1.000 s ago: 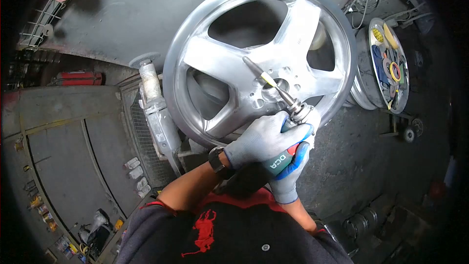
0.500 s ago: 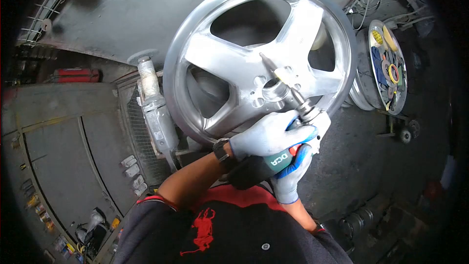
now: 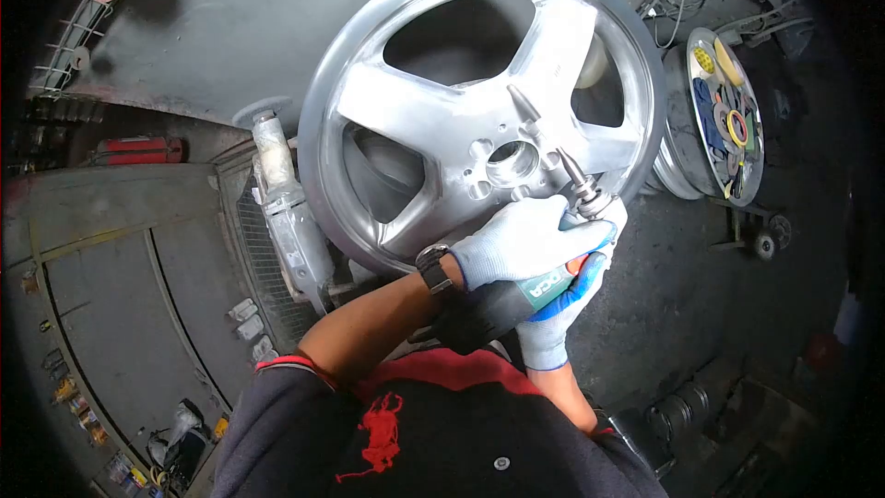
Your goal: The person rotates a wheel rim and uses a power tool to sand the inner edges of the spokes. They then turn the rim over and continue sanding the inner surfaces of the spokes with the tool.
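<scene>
A bare silver alloy wheel (image 3: 396,97) faces me, its hub hole and bolt holes near the middle. Both gloved hands are wrapped round a green-and-black DCA die grinder (image 3: 539,290). My left hand (image 3: 516,240), with a watch at the wrist, grips it from above near the front. My right hand (image 3: 567,309) closes round it from below and to the right; the fingers are partly hidden. The grinder's pointed bit (image 3: 567,164) overlaps the spoke just right of the hub hole in this view, and a reflection of it shows on the metal.
At the right, another wheel (image 3: 678,166) carries a tray (image 3: 708,48) of abrasive discs and pads. A second power tool (image 3: 293,231) rests on a wire rack left of the wheel. Cables (image 3: 680,2) lie at upper right; a red case (image 3: 138,149) sits at left.
Both hands and the grinder have moved slightly right and up, taking the bit from over the hub hole's edge to the spoke at its right. The view has shifted slightly.
</scene>
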A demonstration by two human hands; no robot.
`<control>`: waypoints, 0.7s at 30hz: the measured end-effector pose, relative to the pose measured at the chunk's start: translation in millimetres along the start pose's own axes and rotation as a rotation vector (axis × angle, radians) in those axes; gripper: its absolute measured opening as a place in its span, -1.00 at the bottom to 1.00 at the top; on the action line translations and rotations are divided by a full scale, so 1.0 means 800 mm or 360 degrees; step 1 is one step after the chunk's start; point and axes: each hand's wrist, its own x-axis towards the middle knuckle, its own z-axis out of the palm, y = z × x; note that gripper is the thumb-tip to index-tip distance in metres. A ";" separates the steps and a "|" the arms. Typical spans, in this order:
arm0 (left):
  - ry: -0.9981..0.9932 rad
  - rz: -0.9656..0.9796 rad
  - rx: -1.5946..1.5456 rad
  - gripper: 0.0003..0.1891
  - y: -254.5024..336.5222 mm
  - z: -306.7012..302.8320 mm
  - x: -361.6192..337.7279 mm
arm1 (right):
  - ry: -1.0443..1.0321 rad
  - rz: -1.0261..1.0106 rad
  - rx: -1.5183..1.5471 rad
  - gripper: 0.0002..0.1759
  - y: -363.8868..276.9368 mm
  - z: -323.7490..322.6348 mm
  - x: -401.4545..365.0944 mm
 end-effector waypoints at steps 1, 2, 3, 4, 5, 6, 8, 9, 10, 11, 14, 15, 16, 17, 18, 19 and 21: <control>0.0035 0.0008 -0.0040 -0.53 -0.009 0.002 -0.002 | -0.0015 0.0022 -0.0104 -0.40 -0.002 0.005 -0.003; 0.0071 0.0013 -0.0077 -0.52 -0.017 0.004 -0.005 | -0.0031 0.0046 -0.0204 -0.39 -0.001 0.009 -0.005; 0.0077 0.0005 -0.0071 -0.52 -0.023 0.004 -0.012 | -0.0034 0.0053 -0.0196 -0.39 0.002 0.010 -0.010; 0.0142 -0.0036 0.0031 -0.54 -0.028 0.004 -0.021 | -0.0037 0.0098 -0.0285 -0.39 0.005 0.012 -0.016; 0.0200 -0.0074 0.0136 -0.55 -0.030 0.004 -0.028 | -0.0035 0.0137 -0.0372 -0.38 0.006 0.012 -0.020; 0.0194 -0.0076 0.0143 -0.55 -0.029 0.003 -0.032 | -0.0029 0.0135 -0.0364 -0.38 0.007 0.008 -0.022; 0.0231 -0.0400 0.0233 -0.59 -0.026 0.003 -0.038 | -0.0143 0.0162 -0.0628 -0.41 0.010 -0.003 -0.025; 0.0264 -0.0343 0.0143 -0.64 -0.031 0.005 -0.039 | -0.0193 0.0149 -0.0554 -0.42 0.007 0.001 -0.022; 0.0262 -0.0335 0.0141 -0.64 -0.033 0.005 -0.038 | -0.0193 0.0143 -0.0558 -0.42 0.004 0.011 -0.020; 0.0268 0.0158 0.0646 -0.65 -0.034 0.005 -0.037 | -0.0049 0.0101 -0.0471 -0.43 0.001 0.024 -0.018; 0.0191 0.0075 -0.0164 -0.67 -0.020 0.010 -0.010 | 0.0111 0.0048 -0.0229 -0.46 -0.005 0.032 -0.008; 0.0076 0.0096 -0.0303 -0.66 -0.015 0.010 -0.001 | 0.0131 0.0043 -0.0061 -0.48 -0.010 0.030 -0.005; -0.0039 0.0116 -0.0441 -0.65 -0.009 0.006 0.004 | 0.0125 0.0041 -0.0075 -0.48 -0.012 0.019 -0.004; -0.0102 0.0035 -0.0344 -0.66 0.000 -0.002 0.007 | 0.0118 -0.0040 -0.0372 -0.50 -0.012 0.000 -0.002; -0.0097 0.0044 -0.0350 -0.66 0.003 -0.003 0.006 | 0.0108 -0.0123 -0.0666 -0.51 -0.011 -0.012 -0.001; -0.0110 0.0085 -0.0382 -0.66 0.005 -0.006 0.006 | 0.0131 -0.0211 -0.0733 -0.48 -0.006 -0.019 0.001; -0.0137 0.0138 -0.0502 -0.68 -0.001 -0.007 0.002 | 0.0151 -0.0232 -0.0808 -0.45 -0.006 -0.018 -0.007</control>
